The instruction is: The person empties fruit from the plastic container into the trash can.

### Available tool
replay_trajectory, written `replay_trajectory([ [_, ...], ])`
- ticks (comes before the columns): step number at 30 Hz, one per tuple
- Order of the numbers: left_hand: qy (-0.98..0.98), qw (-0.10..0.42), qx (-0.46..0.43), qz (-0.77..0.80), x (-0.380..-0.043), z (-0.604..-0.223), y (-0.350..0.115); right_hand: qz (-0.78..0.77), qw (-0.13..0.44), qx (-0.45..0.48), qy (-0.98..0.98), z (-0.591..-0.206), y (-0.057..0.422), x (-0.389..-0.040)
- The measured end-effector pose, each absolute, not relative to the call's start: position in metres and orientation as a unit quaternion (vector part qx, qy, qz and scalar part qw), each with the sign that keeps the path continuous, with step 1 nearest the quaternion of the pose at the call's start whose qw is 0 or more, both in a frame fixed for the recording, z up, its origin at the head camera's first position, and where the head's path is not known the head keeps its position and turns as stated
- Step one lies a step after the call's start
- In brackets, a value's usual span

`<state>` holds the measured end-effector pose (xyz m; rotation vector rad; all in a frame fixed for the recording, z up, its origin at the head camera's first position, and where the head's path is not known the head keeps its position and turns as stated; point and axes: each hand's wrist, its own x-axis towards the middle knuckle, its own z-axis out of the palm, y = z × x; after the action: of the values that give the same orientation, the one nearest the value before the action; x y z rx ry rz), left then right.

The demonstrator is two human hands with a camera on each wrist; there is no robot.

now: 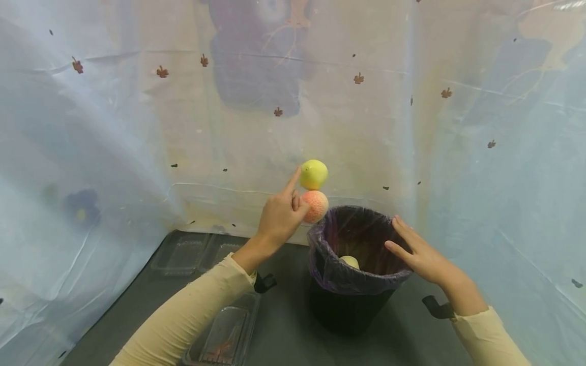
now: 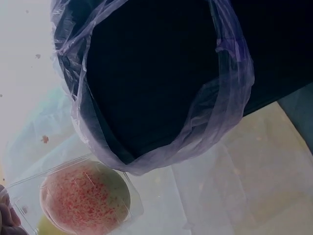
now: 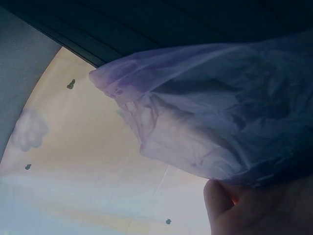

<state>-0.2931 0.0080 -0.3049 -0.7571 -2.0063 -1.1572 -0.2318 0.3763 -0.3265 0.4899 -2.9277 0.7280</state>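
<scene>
My left hand (image 1: 281,216) grips a clear plastic box, its see-through walls (image 2: 134,198) showing in the left wrist view. A pink-speckled peach (image 1: 315,207) shows at the thumb, and a yellow round fruit (image 1: 314,174) is above it by the extended index finger. Both fruits are beside and above a black bin (image 1: 348,310) lined with a purple plastic bag (image 1: 320,259). My right hand (image 1: 428,259) rests at the bin's right rim, fingers extended and thumb apart over the opening. Inside the bin, a pale round fruit (image 1: 350,262) is partly visible.
Clear plastic boxes (image 1: 178,252) lie at the back left of the dark table (image 1: 288,325). Another clear box (image 1: 225,333) is nearer, below the left forearm, with something reddish visible in it. A patterned plastic sheet (image 1: 256,137) hangs behind and at both sides.
</scene>
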Motion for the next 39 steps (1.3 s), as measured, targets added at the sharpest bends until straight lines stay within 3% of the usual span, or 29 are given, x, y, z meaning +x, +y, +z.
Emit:
replay_trajectory([
  [30,-0.775,0.487,-0.319,-0.248,-0.292,-0.309,0.019,0.241,0.044,0.159,-0.957,-0.327,0.377,-0.232],
  [39,-0.770,0.507,-0.329,-0.207,-0.293,-0.312,0.020,0.250,0.053,0.172,-0.951,-0.327,0.376,-0.229],
])
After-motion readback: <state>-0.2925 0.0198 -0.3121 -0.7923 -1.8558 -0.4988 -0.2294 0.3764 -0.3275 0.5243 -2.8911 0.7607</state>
